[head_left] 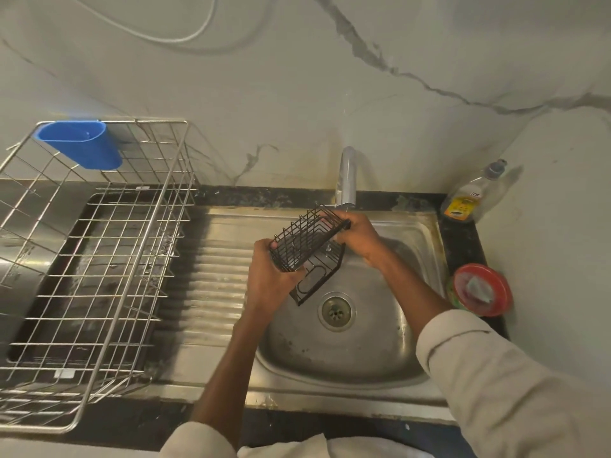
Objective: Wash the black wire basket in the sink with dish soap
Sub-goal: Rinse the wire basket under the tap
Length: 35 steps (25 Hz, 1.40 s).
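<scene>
Over the steel sink [413, 233], both hands grip the black wire basket [307, 246]: left hand [271, 276] low, right hand [358, 238] high by the tap [347, 176].

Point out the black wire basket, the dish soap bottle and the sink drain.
black wire basket [305, 246]: head view, on its wire side.
dish soap bottle [471, 198]: head view, on its clear body.
sink drain [336, 311]: head view, on the strainer.

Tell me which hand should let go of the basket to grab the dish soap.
Right. The dish soap bottle stands at the counter's far right corner, on the right hand's side. The left hand grips the black wire basket from below and can probably hold it alone.
</scene>
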Tool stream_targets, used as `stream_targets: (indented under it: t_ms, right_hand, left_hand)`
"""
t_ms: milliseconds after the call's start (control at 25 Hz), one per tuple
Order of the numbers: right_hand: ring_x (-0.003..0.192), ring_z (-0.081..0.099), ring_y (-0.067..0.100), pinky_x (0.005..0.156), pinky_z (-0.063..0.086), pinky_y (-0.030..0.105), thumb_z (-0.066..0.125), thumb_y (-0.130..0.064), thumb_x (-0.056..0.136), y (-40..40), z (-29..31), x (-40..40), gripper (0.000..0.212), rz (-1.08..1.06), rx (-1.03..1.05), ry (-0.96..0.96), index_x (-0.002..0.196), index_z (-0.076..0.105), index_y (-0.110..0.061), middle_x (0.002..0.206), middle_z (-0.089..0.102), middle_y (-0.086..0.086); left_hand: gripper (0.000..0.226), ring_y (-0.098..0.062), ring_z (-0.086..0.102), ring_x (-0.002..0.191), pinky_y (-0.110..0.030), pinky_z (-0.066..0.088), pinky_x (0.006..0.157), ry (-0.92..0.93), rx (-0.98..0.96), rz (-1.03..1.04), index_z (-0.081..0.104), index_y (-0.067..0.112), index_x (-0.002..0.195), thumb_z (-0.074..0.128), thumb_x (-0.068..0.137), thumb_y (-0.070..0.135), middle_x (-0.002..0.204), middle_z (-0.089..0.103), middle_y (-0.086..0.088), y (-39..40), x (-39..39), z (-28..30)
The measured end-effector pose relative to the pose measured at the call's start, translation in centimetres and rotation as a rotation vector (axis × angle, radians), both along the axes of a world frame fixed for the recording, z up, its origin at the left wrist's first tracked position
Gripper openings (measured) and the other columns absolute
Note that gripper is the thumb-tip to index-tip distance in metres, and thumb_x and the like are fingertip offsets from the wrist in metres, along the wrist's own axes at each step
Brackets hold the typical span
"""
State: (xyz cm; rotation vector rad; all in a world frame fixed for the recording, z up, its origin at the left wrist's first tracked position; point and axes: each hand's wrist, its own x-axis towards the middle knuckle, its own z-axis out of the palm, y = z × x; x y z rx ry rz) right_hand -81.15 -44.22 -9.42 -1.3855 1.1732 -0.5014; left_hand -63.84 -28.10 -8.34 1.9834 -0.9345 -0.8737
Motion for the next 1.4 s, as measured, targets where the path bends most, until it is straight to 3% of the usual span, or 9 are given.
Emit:
stream_targets:
  t_ms: [120, 280, 560, 720, 880, 1000, 1120, 1240, 1400]
  right_hand:
    - [0.133, 0.054, 0.019, 0.102, 0.048, 0.036, 0.061, -0.005, 0.100, 0.2, 0.2, 0.3, 0.045, 0.061, 0.009, 0.018, 0.128, 0.071, -0.038, 0.141, 0.065, -0.001]
    - [0.132, 0.054, 0.017, 0.107, 0.041, 0.040, 0.061, -0.025, 0.104, 0.8, 1.6, 0.7, 0.028, 0.021, -0.018, -0.013, 0.128, 0.072, -0.034, 0.135, 0.068, -0.007]
    - [0.131, 0.057, 0.018, 0.085, 0.052, 0.019, 0.059, -0.006, 0.102, 3.7, 2.1, -3.0, 0.041, -0.100, -0.001, -0.008, 0.137, 0.066, -0.026, 0.142, 0.064, -0.001]
    - [0.131, 0.058, 0.019, 0.062, 0.050, 0.006, 0.055, 0.008, 0.098, 6.2, 2.9, -5.2, 0.056, -0.225, 0.003, 0.005, 0.144, 0.060, -0.024, 0.143, 0.063, 0.000]
    - [0.144, 0.047, 0.018, 0.080, 0.059, 0.020, 0.055, 0.027, 0.083, 7.2, 2.0, -7.7, 0.088, -0.209, 0.019, -0.030, 0.155, 0.045, -0.023, 0.155, 0.051, -0.003]
    - [0.148, 0.039, 0.019, 0.094, 0.061, 0.041, 0.065, 0.024, 0.077, 7.5, 1.5, -9.3, 0.117, -0.049, 0.031, 0.004, 0.163, 0.018, -0.041, 0.165, 0.034, -0.005]
    - [0.128, 0.053, 0.018, 0.091, 0.060, 0.033, 0.075, 0.018, 0.074, 7.8, 2.1, -9.8, 0.126, 0.039, 0.046, 0.095, 0.163, 0.007, -0.038, 0.150, 0.039, -0.003]
    - [0.133, 0.047, 0.015, 0.099, 0.047, 0.021, 0.091, -0.006, 0.073, 8.2, 1.5, -10.2, 0.117, -0.018, -0.029, 0.139, 0.159, 0.015, -0.027, 0.149, 0.040, -0.004]
    - [0.123, 0.058, 0.005, 0.107, 0.051, 0.040, 0.095, -0.020, 0.064, 9.5, 0.4, -10.4, 0.096, -0.280, -0.157, 0.103, 0.143, 0.041, -0.031, 0.133, 0.058, -0.013]
  left_hand:
    - [0.091, -0.015, 0.076, 0.096, -0.046, 0.067, 0.081, 0.001, -0.011, 0.029, 0.042, 0.041, 0.127, 0.086, 0.050, 0.060, 0.115, 0.073, 0.009, 0.5, -0.3, 0.5]
    - [0.092, -0.016, 0.077, 0.092, -0.047, 0.066, 0.080, -0.001, -0.024, 0.052, 0.041, 0.041, 0.128, 0.083, 0.049, 0.063, 0.111, 0.073, 0.010, 0.8, -0.8, 1.4]
    - [0.065, -0.017, 0.072, 0.101, -0.051, 0.064, 0.082, -0.035, -0.057, -0.054, 0.043, 0.040, 0.130, 0.074, 0.077, 0.018, 0.113, 0.068, 0.015, 0.6, -1.7, 1.5]
    - [0.055, -0.005, 0.062, 0.100, -0.013, 0.048, 0.074, -0.124, -0.080, -0.139, 0.051, 0.020, 0.140, 0.071, 0.091, 0.002, 0.109, 0.061, 0.019, -0.3, -2.6, 2.0]
    - [0.059, -0.013, 0.064, 0.111, -0.014, 0.049, 0.084, -0.117, -0.085, -0.261, 0.054, 0.019, 0.140, 0.061, 0.090, -0.012, 0.115, 0.065, 0.013, -2.2, -2.4, 1.6]
    - [0.055, -0.011, 0.066, 0.117, -0.033, 0.053, 0.103, -0.083, -0.065, -0.364, 0.060, 0.022, 0.141, 0.060, 0.095, -0.008, 0.123, 0.071, 0.010, -4.6, -2.1, 1.6]
    - [0.045, -0.004, 0.068, 0.103, -0.029, 0.055, 0.097, -0.024, -0.054, -0.480, 0.068, 0.017, 0.135, 0.056, 0.100, -0.008, 0.117, 0.075, 0.003, -7.6, -2.4, 2.3]
    - [0.045, -0.007, 0.069, 0.106, -0.028, 0.055, 0.098, 0.013, -0.018, -0.550, 0.070, 0.015, 0.136, 0.053, 0.101, -0.009, 0.120, 0.076, -0.002, -10.9, -3.0, 2.3]
    - [0.050, -0.011, 0.064, 0.127, -0.015, 0.051, 0.096, 0.034, -0.033, -0.585, 0.072, 0.017, 0.136, 0.056, 0.099, -0.012, 0.134, 0.073, 0.001, -13.3, -4.0, 0.4]
